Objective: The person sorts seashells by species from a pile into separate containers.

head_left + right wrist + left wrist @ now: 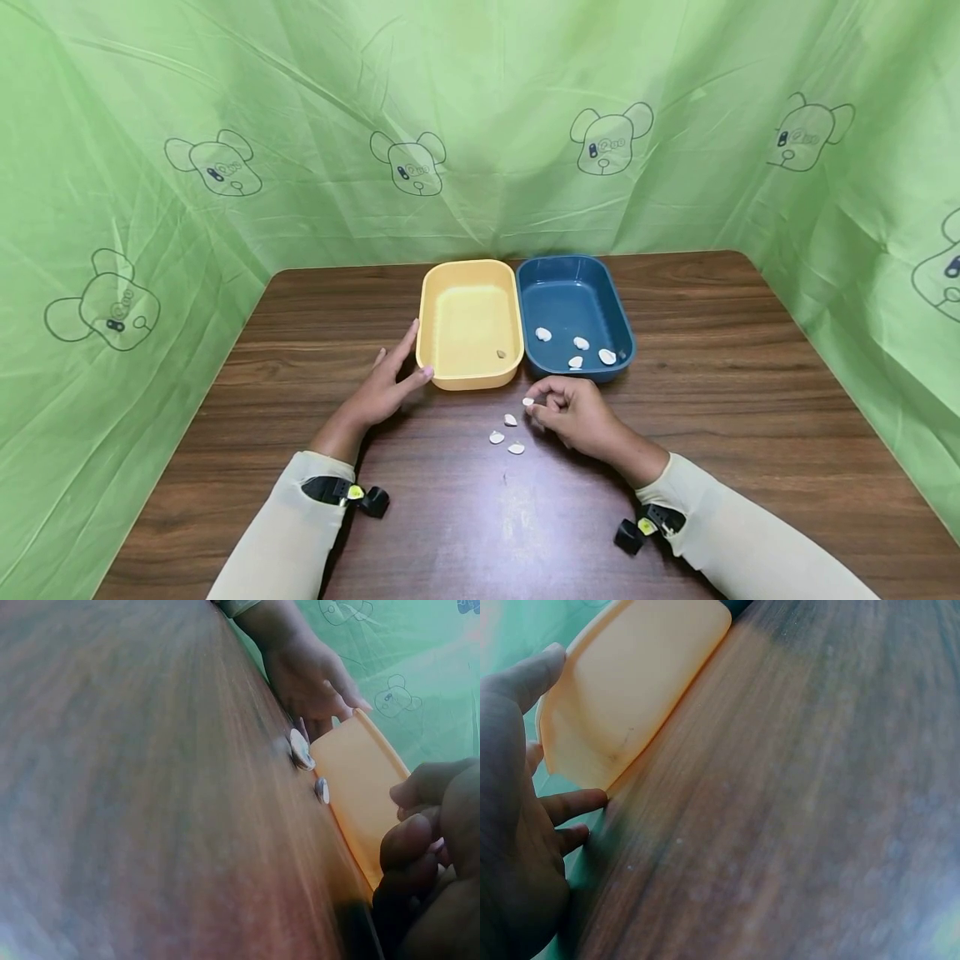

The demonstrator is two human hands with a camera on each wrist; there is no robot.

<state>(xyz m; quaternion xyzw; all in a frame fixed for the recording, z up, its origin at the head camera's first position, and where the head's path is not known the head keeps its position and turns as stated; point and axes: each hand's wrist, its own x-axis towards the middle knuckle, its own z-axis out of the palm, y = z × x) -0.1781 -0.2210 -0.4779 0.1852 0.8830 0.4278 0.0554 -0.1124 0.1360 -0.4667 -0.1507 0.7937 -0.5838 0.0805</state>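
My right hand [581, 417] pinches a small white shell [528, 402] between thumb and index finger, just in front of the blue tray [573, 271]. Three more white shells lie on the table left of that hand, one of them the shell [497, 437] farthest left. With fingers spread, my left hand [386, 387] rests against the left side of the yellow tray [468, 382], its thumb at the front corner of the rim. Inside the yellow tray sits one small brownish shell [501, 354]. Several white shells, including a shell [581, 342], lie toward the front of the blue tray.
Both trays stand side by side toward the back of the brown wooden table [705, 333]. A green curtain [495, 208] with printed bear heads hangs behind it and along both sides. Each wrist wears a strap with a small black camera [373, 502].
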